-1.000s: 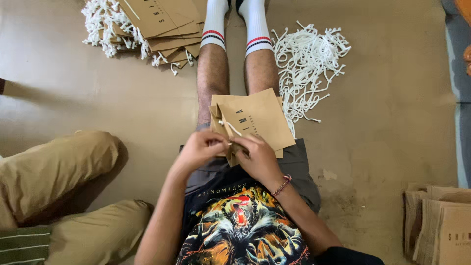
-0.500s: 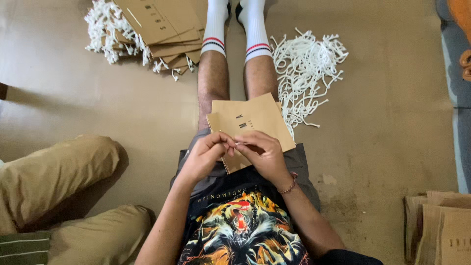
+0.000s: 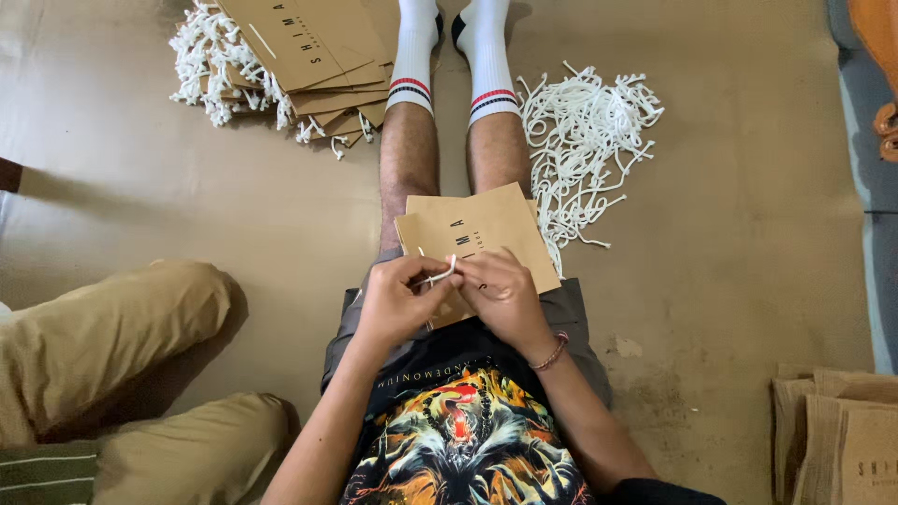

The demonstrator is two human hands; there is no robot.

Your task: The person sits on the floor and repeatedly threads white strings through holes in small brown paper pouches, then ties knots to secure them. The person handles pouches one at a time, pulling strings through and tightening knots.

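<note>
On the person's lap lies a flat brown paper bag (image 3: 477,234), light and easily creased, best held by its near edge. Both the left hand (image 3: 398,299) and right hand (image 3: 500,295) pinch a soft, limp white cord (image 3: 440,274) at the bag. Loose cords (image 3: 585,140) and stacked bags (image 3: 309,56) lie far off on the tan floor (image 3: 730,262).
</note>
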